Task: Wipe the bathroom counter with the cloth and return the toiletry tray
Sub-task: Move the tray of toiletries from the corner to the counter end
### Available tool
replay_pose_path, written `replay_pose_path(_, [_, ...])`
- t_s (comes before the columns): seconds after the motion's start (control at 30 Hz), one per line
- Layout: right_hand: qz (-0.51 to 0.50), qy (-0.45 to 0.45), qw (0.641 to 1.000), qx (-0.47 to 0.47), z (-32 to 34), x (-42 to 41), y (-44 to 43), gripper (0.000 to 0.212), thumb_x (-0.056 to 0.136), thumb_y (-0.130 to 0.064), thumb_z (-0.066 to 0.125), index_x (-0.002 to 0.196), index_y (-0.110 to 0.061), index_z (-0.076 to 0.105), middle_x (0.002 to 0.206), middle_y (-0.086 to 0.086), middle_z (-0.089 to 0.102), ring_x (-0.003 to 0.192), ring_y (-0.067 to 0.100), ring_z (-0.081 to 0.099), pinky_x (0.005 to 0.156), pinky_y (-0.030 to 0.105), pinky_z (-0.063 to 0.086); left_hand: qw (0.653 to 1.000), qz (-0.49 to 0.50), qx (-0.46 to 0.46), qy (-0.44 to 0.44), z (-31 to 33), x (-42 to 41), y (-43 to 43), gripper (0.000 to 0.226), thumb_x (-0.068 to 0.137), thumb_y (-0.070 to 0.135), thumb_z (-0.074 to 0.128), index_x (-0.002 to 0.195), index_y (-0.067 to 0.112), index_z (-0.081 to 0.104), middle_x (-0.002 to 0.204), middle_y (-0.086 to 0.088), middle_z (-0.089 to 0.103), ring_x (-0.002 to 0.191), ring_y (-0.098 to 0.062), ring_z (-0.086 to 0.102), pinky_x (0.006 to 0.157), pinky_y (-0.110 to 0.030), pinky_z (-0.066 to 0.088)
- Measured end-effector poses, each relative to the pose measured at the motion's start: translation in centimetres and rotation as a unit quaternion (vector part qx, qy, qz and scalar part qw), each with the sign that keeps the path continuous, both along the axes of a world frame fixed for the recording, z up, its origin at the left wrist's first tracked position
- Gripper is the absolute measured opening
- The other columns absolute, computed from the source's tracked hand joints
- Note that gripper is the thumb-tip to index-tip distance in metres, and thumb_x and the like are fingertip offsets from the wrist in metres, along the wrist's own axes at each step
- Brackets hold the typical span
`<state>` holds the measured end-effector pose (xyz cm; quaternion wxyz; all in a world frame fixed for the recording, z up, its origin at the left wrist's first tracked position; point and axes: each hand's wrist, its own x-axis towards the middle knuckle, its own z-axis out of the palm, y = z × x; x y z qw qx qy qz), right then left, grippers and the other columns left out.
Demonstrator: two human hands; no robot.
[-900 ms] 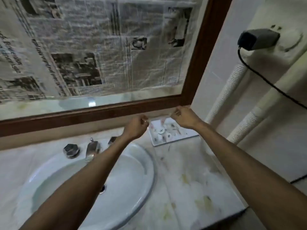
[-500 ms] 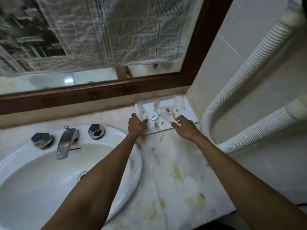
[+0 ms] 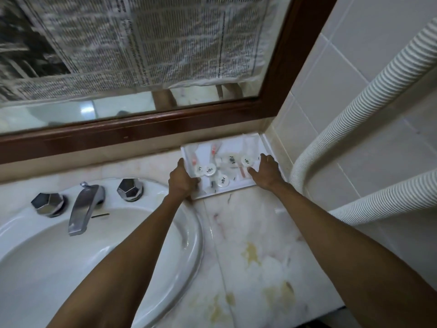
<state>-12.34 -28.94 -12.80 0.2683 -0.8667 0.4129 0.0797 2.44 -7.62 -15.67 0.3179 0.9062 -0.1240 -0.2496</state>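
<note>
Holding the tray (image 3: 254, 144) at both ends in the counter's (image 3: 255, 245) back corner.
Head view: left hand (image 3: 182, 179) clasps the left rim, right hand (image 3: 266, 170) the right, fingers curled over. The tray sits under the mirror (image 3: 142, 67), beside the sink (image 3: 71, 256).

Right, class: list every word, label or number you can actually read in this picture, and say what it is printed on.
Newspaper over the mirror: columns of print, too blurred to read.
Round white caps in the toiletry tray: small dark marks, too small to read.
Nothing else carries text.
</note>
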Motion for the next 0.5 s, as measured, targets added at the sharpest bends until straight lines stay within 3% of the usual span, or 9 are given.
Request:
replay_pose_path(0.1, [-0.029,0.011,0.999,0.014,-1.0,0.6,-0.9,0.089,0.092,-0.053,0.057,0.153,-0.004,0.016,0.157,0.020,0.021,0.146,0.036,0.023,0.113,0.050,0.032,1.000,-0.003,-0.002,0.020,-0.4,0.5,0.2,0.085,0.078,0.034,0.081,0.147,0.013,0.037,0.127,-0.012,0.065,0.122,-0.038,0.057,0.094,-0.039,0.047])
replay_pose_path(0.17, [-0.082,-0.022,0.996,0.039,-1.5,1.1,-1.4,0.097,0.088,-0.060,0.060,0.154,-0.003,0.017,0.156,0.021,0.028,0.144,0.038,0.028,0.113,0.051,0.032,0.999,0.015,-0.014,0.044,-0.5,0.9,0.3,0.098,0.075,0.054,0.078,0.153,0.014,0.033,0.129,-0.013,0.065,0.125,-0.036,0.056,0.101,-0.043,0.047])
replay_pose_path(0.27, [-0.153,-0.080,0.983,0.056,-1.8,1.7,-1.7,0.098,0.084,-0.060,0.065,0.152,-0.004,0.023,0.151,0.023,0.037,0.141,0.041,0.033,0.113,0.051,0.033,0.998,0.029,-0.023,0.050,-1.0,1.3,0.4,0.109,0.055,0.082,0.061,0.138,0.013,0.050,0.119,-0.014,0.071,0.113,-0.035,0.063,0.095,-0.046,0.052])
replay_pose_path(0.4, [-0.186,-0.115,0.972,0.085,-2.1,1.4,-1.5,0.095,0.082,-0.057,0.069,0.154,-0.013,0.025,0.153,0.021,0.034,0.142,0.038,0.031,0.115,0.049,0.030,0.999,0.031,-0.042,0.014,0.2,0.5,1.1,0.062,0.074,0.056,0.076,0.116,0.014,0.059,0.099,-0.014,0.073,0.096,-0.035,0.067,0.080,-0.042,0.053])
replay_pose_path(0.5, [-0.185,-0.125,0.970,0.096,-2.0,0.7,-0.7,0.096,0.080,-0.056,0.072,0.154,-0.015,0.026,0.152,0.020,0.033,0.143,0.036,0.031,0.115,0.046,0.029,0.999,0.030,-0.043,-0.004,1.3,0.0,2.3,0.054,0.076,0.052,0.076,0.114,0.016,0.060,0.093,-0.012,0.074,0.091,-0.034,0.069,0.076,-0.041,0.053])
